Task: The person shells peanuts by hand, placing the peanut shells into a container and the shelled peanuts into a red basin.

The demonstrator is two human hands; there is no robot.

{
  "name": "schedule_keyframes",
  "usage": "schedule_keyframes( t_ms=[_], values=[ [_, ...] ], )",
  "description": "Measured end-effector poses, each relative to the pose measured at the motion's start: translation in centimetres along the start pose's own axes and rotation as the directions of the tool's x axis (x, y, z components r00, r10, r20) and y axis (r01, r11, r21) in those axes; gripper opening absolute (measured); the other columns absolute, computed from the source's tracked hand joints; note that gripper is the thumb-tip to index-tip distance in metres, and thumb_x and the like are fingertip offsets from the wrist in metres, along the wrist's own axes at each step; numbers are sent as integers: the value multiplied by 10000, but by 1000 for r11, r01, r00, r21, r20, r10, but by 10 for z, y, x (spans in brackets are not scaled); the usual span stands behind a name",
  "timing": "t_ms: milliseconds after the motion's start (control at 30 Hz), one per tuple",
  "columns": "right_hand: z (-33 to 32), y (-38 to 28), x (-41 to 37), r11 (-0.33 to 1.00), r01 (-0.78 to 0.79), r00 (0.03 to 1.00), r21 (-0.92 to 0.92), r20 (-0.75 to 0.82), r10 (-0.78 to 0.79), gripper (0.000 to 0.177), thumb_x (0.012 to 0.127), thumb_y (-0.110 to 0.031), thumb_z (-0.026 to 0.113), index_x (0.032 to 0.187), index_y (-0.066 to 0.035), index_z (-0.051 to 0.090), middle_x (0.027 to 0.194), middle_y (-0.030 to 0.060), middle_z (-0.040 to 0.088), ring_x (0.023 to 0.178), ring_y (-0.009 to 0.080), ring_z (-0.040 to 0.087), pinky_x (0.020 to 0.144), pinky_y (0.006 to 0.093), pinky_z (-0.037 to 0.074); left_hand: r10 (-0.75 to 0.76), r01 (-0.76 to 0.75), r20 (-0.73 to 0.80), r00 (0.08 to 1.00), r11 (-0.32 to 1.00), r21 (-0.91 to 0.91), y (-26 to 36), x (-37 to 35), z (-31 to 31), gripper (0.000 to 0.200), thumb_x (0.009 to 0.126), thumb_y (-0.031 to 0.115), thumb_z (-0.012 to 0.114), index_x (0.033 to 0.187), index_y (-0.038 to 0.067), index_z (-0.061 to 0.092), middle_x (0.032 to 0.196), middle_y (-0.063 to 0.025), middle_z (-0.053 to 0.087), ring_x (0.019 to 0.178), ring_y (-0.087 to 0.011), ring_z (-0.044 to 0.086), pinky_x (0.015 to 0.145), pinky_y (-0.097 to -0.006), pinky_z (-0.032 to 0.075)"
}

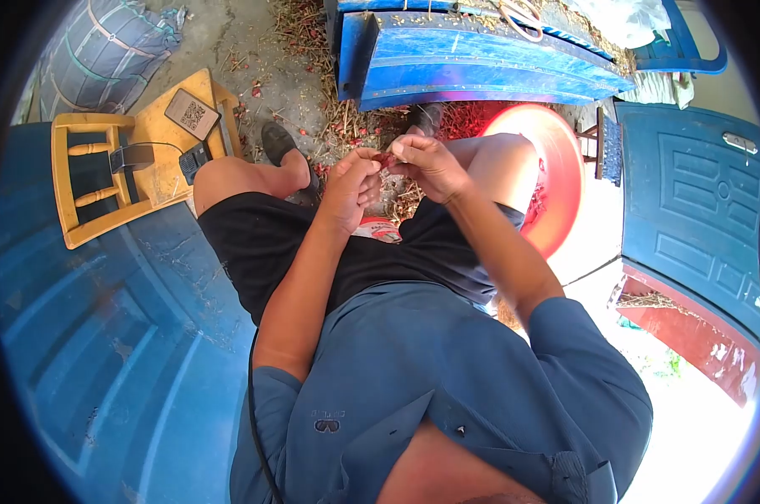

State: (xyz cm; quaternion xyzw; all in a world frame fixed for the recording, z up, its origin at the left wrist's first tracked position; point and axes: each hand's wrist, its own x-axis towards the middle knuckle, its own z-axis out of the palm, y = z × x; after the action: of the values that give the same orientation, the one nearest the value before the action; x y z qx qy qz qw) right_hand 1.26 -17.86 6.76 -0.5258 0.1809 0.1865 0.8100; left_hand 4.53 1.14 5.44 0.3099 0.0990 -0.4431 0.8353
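A small dark red piece (pixel 385 160), which looks like a dried pepper, is between the fingertips of both hands, above the gap between the knees. My left hand (pixel 351 186) pinches it from the left, with its other fingers curled. From the right, my right hand (pixel 431 167) grips it between thumb and fingers. The two hands nearly touch around it. Just below them, a white and red printed item (pixel 377 230) shows between the thighs.
Right of my knee stands a large red basin (pixel 565 189) with red pieces inside. A blue metal panel (pixel 489 63) is ahead. Stalks and red scraps (pixel 346 118) litter the floor. At left are a yellow wooden chair (pixel 157 122) holding a QR-code card (pixel 192 114), and a wrapped bundle (pixel 103 55).
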Motion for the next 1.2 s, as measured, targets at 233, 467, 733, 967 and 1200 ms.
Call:
schedule_keyframes(
  t_ms=[233, 467, 733, 967, 1200],
  values=[
    [-18, -26, 0, 890, 26, 996, -456, 91, 18, 192, 930, -225, 698, 869, -45, 716, 754, 21, 668, 798, 169, 640, 776, 318, 520, -5, 12, -64, 998, 995, 104, -8, -4, -1, 121, 881, 73, 592, 1002, 84, 587, 588, 82, 391, 441, -22, 331, 414, -199, 265],
    [-2, -69, 7, -329, 764, 631, -556, 749, 201, 79, 782, -131, 686, 802, -62, 719, 817, 134, 683, 848, 340, 656, 770, 452, 514, -56, 64, -49, 997, 979, 192, -25, -1, -4, 81, 848, 50, 608, 915, 93, 592, 602, 74, 415, 443, -16, 337, 397, -199, 245],
    [-42, -57, 1, 107, 356, 910, -928, 370, 186, 206, 829, -107, 658, 980, 21, 714, 899, 165, 717, 907, 389, 677, 827, 464, 519, 0, 16, -115, 993, 990, 139, -8, -6, -29, 71, 848, 48, 610, 882, 101, 578, 603, 64, 415, 435, -39, 348, 400, -211, 264],
    [-17, 17, -11, 782, 117, 993, -612, 87, -81, 392, 838, -197, 797, 1165, -9, 688, 922, 90, 746, 830, 149, 681, 762, 336, 539, -32, 46, -119, 992, 992, 120, -13, -2, -19, 55, 861, 64, 610, 883, 95, 570, 589, 64, 407, 425, -46, 348, 387, -220, 264],
    [-13, -42, -70, 606, 265, 899, -750, -35, -437, 139, 888, -145, 731, 951, -21, 730, 856, 89, 718, 761, 160, 677, 697, 312, 522, -90, 106, -91, 992, 977, 185, -16, -11, -2, 96, 854, 49, 612, 943, 82, 601, 609, 69, 399, 467, -47, 368, 413, -225, 283]
  ],
)
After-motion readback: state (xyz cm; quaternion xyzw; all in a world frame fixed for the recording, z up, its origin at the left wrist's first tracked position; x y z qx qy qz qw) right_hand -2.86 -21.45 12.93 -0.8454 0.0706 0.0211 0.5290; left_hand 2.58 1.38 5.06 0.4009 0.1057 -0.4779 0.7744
